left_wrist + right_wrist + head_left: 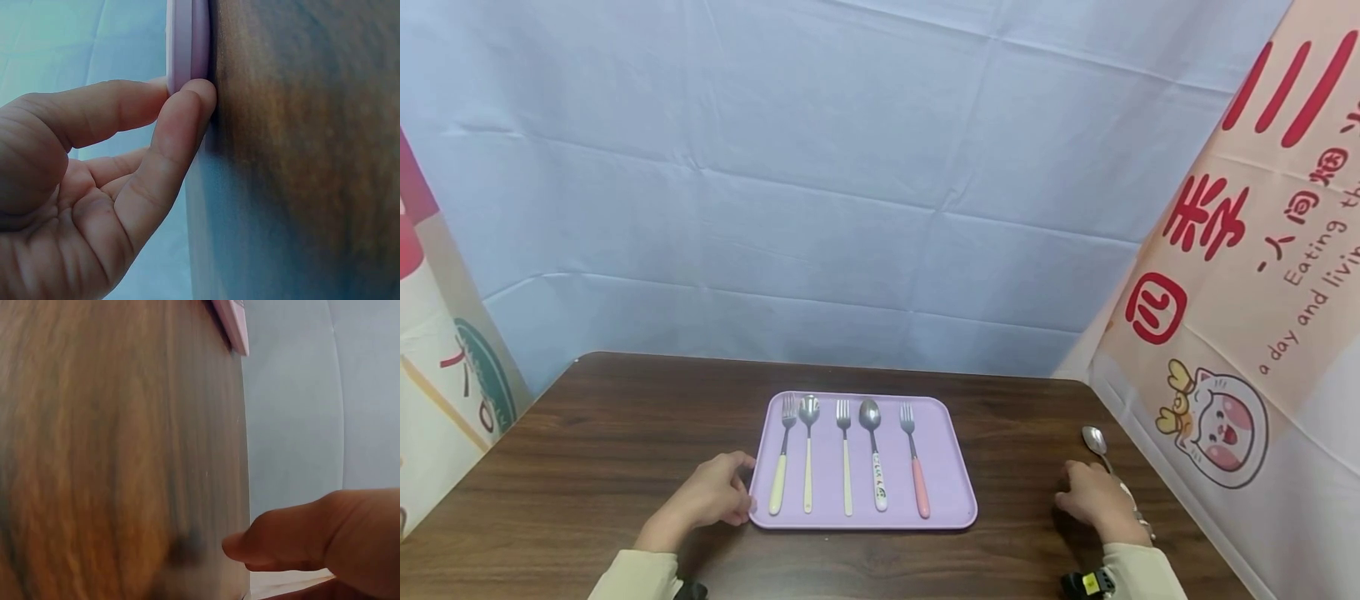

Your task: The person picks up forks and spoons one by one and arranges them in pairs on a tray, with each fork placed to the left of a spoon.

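Note:
A lilac tray lies on the table, carrying a fork with a pale yellow handle, a slim cream-handled spoon, a cream-handled fork, a spoon with a patterned white handle and a pink-handled fork. My left hand pinches the tray's left edge; in the left wrist view its thumb and finger meet at the rim. Over at the right, my right hand hovers low beside another spoon, partly covering its handle. Only the thumb side of this hand shows in the right wrist view.
The dark wooden table reaches back to a pale blue cloth. A printed banner hangs along the right side, close to the loose spoon. Another printed cloth hangs on the left.

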Motion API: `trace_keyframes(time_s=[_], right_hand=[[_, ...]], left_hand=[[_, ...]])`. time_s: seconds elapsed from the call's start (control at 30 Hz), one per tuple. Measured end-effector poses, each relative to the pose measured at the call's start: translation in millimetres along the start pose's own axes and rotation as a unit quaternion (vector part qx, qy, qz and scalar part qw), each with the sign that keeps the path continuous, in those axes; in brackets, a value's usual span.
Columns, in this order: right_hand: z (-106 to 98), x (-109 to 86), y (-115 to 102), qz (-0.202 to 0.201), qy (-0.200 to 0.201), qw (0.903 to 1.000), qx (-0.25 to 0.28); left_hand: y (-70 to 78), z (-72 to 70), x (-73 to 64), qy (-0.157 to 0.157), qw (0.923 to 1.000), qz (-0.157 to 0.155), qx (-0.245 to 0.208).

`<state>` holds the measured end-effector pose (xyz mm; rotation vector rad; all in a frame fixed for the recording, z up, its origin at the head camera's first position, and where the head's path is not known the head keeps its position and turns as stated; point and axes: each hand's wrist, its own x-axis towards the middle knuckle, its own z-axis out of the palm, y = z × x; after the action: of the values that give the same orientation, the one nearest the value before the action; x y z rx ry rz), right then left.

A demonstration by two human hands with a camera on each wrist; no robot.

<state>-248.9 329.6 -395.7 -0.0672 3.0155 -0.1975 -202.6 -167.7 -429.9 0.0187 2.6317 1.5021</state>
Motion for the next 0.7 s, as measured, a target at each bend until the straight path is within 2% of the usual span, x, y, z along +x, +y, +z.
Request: trace_keyframes(time_s=[0.17, 0.4, 0.7], right_hand=[[0, -2.0, 8, 0.030, -0.006, 0.9993, 0.023], [0, -4.5, 17, 0.049, -0.007, 0.9979, 0.041], [0, -3.4, 27, 0.100, -0.024, 0.9925, 0.067]], left_hand=[[0.5, 0.2, 0.2, 0.001, 1.0000, -0.003, 0.001], [2.1, 0.9, -0.4, 0.004, 0.9999, -0.013, 0.001], [2.3, 0.1, -0.4, 0.001, 1.0000, -0.008, -0.004]])
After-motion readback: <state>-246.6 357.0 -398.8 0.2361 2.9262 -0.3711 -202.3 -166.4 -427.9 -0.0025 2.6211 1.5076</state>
